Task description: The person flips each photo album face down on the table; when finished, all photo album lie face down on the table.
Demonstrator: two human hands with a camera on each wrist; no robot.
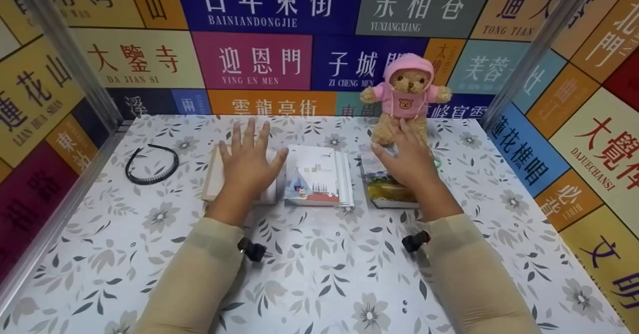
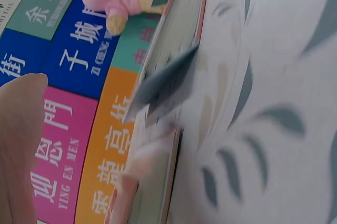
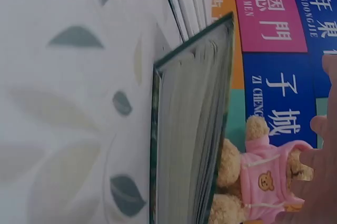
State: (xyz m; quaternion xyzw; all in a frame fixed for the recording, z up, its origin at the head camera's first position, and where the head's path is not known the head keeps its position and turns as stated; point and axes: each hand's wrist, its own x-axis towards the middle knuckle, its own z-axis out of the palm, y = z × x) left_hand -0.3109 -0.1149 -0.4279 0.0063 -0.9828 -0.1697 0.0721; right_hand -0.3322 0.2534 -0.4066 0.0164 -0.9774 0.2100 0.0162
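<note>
My left hand [image 1: 251, 169] is spread with straight fingers above a beige-edged book [image 1: 213, 176], covering most of it. In the left wrist view its thumb [image 2: 21, 129] stands apart from the books. My right hand [image 1: 413, 167] is likewise spread, over a book with a painted landscape cover [image 1: 387, 190]. The right wrist view shows that book's page block [image 3: 184, 124] and dark green cover edges, with fingers [image 3: 322, 168] off to the side. Between the hands lies a white illustrated book [image 1: 312, 174]. Neither hand grips anything.
A teddy bear [image 1: 405, 92] in a pink hoodie sits behind the right-hand book. At the left lies a black toothed headband [image 1: 152, 167]. The floral-patterned table [image 1: 319, 274] is bounded by colourful sign-covered panels [image 1: 252, 62] and metal posts.
</note>
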